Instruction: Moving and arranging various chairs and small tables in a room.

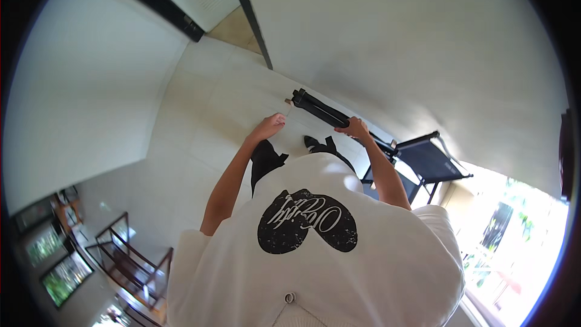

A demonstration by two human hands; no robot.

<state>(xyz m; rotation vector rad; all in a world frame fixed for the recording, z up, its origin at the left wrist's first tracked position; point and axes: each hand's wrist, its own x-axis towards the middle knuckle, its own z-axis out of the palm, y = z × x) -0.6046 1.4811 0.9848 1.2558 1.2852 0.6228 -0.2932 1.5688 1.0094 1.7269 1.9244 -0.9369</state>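
Observation:
My right hand (356,128) grips a bundle of black tubes (320,108), which looks like a folded stand or tripod. It lies slantwise along the foot of the wall, its far end above the floor tiles. A small tan piece (288,101) shows at that far end. My left hand (271,126) is held over the floor, apart from the tubes, with its fingers curled; whether something thin is in it I cannot tell. Beyond my right forearm stands a black fabric folding chair (426,159) that bears writing. Whether the tubes join the chair is hidden.
A pale wall (399,45) runs close along the right, ending at a dark door frame (252,18). Another white wall (95,68) stands at the left. Brown-framed furniture (131,259) is behind at lower left. Bright glazing (508,236) lies at lower right.

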